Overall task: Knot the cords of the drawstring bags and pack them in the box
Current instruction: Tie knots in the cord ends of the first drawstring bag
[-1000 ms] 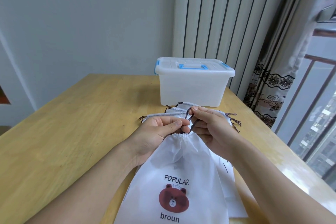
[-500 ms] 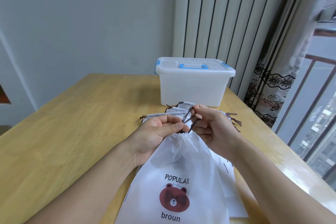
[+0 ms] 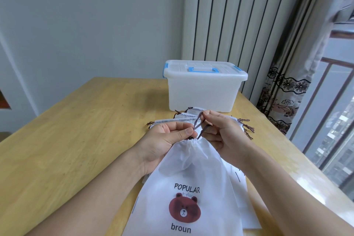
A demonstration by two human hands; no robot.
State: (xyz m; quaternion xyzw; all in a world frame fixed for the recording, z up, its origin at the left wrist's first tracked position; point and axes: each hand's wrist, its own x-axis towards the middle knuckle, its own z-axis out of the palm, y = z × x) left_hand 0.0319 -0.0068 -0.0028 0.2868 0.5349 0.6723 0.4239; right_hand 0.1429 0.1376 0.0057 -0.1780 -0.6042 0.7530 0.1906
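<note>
A white drawstring bag (image 3: 183, 188) printed with "POPULAR", a brown bear face and "broun" is lying flat on the wooden table (image 3: 72, 140), close to the person, its gathered mouth pointing away toward the box. The mouth is sitting cinched into tight pleats between the two hands. From it a dark brown cord (image 3: 198, 123) is rising in two strands that are crossing just above the pleats.

The left hand (image 3: 168, 140) is coming in from the lower left with its palm turned inward and its fingers curled; the thumb is pressing against the forefinger, pinching the cord right at the bag's puckered neck. The right hand (image 3: 222, 132) is reaching in from the lower right, wrist bent, fingers curled. Its thumb and forefinger are pinching the upper part of the cord and holding it up and slightly away from the bag, while the lower fingers are folding in around the second strand. Both forearms are bare and are angling in over the bag's sides.

Under and beyond this bag, more white bags (image 3: 191, 119) are lying in a loose stack, their brown cord ends (image 3: 248, 128) fanning out onto the table on both sides. Just past them a translucent plastic box (image 3: 203, 94) is standing with its lid on, blue handle and blue clips showing. A patterned curtain (image 3: 283, 101) is hanging to the right beside the window.
</note>
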